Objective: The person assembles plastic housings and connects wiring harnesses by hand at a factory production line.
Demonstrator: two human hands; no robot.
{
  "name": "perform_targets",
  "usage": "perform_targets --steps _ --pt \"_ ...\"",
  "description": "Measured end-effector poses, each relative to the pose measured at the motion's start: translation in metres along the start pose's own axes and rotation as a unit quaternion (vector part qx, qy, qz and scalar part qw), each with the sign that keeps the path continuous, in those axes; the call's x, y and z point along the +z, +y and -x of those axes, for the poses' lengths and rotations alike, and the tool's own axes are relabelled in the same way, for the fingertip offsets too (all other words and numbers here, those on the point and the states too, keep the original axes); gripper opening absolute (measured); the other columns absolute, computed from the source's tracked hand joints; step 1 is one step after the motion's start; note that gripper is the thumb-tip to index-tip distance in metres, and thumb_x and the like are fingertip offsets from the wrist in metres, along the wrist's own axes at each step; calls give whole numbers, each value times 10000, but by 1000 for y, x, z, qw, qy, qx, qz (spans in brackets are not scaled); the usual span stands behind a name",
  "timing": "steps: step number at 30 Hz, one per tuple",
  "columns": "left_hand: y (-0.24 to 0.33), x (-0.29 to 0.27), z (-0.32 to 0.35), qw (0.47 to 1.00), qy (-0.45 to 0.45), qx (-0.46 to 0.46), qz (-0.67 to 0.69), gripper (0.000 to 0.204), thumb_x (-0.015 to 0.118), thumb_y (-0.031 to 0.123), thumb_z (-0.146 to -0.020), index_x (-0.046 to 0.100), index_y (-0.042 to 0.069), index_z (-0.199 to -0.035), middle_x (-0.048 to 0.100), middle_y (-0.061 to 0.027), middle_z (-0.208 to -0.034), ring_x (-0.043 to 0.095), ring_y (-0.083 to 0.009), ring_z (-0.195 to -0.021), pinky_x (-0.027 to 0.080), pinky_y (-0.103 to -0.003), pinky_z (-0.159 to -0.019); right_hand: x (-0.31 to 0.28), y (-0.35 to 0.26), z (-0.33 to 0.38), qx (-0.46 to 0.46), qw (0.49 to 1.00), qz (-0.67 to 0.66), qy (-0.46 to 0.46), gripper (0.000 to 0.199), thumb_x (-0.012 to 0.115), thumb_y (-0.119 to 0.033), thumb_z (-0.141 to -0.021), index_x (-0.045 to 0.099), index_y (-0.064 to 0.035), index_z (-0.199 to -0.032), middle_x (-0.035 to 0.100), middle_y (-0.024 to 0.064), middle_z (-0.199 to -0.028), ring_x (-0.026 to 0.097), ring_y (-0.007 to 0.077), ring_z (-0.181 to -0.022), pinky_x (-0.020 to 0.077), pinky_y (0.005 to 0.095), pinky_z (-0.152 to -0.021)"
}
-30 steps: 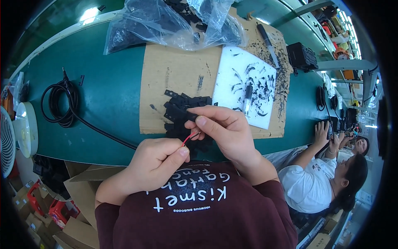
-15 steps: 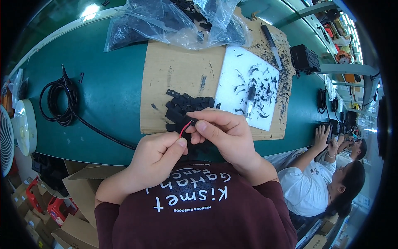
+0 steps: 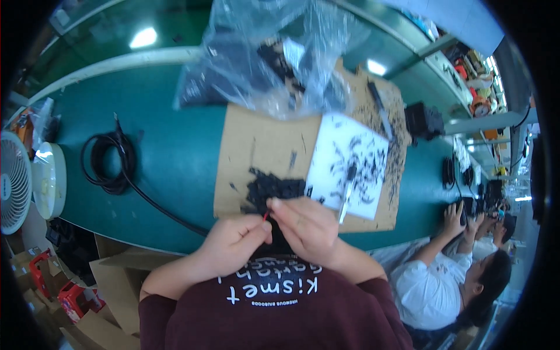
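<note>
A short red wire [image 3: 266, 216] spans the small gap between my two hands, just above my shirt front. My left hand [image 3: 236, 240] is closed, pinching the wire's lower part between thumb and forefinger. At the wire's upper end, my right hand [image 3: 306, 226] is closed in a pinch; a dark bit shows at its fingertips, too blurred to make out. Right beyond my hands lies a heap of small black parts [image 3: 277, 188] on a cardboard sheet [image 3: 262, 137]. A white board [image 3: 328, 131] covered with black scraps rests on the cardboard's right side.
On the board lies a slim tool with a silvery shaft [image 3: 346, 201]; a black-handled knife [image 3: 379, 108] lies farther back. Clear plastic bags [image 3: 233, 70] fill the far side. A coiled black cable [image 3: 111, 163] and a fan [image 3: 51, 181] are left. A person [image 3: 429, 286] works at right.
The whole view has shifted, so the table sits lower in the picture. My hands have drawn closer together, and less of the red wire shows between them.
</note>
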State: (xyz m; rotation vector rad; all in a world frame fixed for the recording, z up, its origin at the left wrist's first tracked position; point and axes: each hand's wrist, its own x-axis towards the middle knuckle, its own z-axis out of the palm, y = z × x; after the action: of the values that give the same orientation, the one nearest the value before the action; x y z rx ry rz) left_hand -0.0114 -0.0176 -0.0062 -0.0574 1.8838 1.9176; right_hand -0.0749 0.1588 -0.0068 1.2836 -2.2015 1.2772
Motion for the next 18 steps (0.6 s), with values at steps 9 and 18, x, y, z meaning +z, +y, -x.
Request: perform_targets --steps 9,18 --pt "-9 -4 -3 999 -26 -5 24 292 473 232 -946 624 5 -844 615 -59 -752 583 -121 -757 447 -261 -698 3 -8 0 0 1000 26 -15 313 675 76 -726 617 35 -1032 670 129 -907 656 235 -740 511 303 -615" --pt "-31 -10 -7 986 2 99 136 377 587 6 -865 421 -19 -1202 565 -89 -1058 583 -113 -888 467 -257 -788 3 -4 -4 -1 994 5 -108 236 669 53 -726 629 -16 -949 662 130 -985 652 250 -881 506 330 -692"
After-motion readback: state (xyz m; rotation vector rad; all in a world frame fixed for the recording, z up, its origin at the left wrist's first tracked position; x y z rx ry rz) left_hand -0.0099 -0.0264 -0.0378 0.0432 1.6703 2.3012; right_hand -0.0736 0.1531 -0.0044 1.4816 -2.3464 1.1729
